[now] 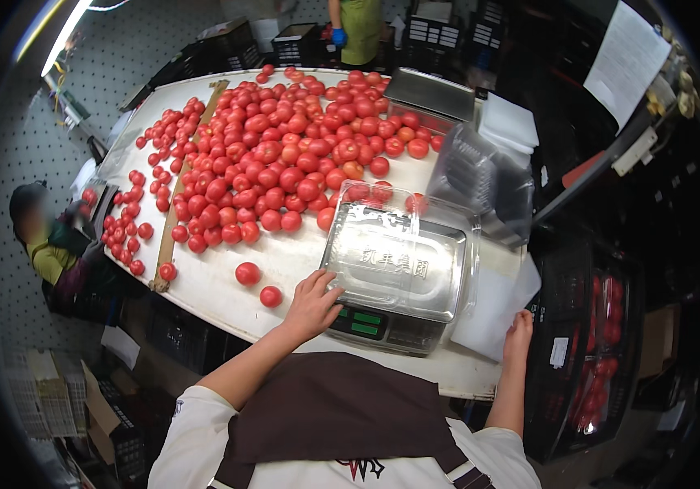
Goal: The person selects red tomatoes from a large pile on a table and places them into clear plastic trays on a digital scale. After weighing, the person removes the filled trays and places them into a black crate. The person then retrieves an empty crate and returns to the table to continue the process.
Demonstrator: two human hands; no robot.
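Observation:
My left hand [310, 308] has its fingers spread, the fingertips at the left edge of a clear plastic clamshell container [441, 214]. That container lies opened out over the steel platform of a digital scale [396, 263], whose green displays face me. At the table's right front, my right hand [518, 336] has its fingers curled at the edge of a thin white sheet [487, 312]. The sheet's far right corner is bent upward. Two loose tomatoes [248, 274] rest to the left of the scale, apart from the large pile of tomatoes [276, 153].
A wooden strip [188, 168] divides the tomatoes on the white table [215, 281]. Nested clear containers [478, 177] and white sheets [509, 122] stand at the right. A black crate [588, 360] holds packed tomatoes. One person [56, 244] is at the left, another [359, 30] beyond the table.

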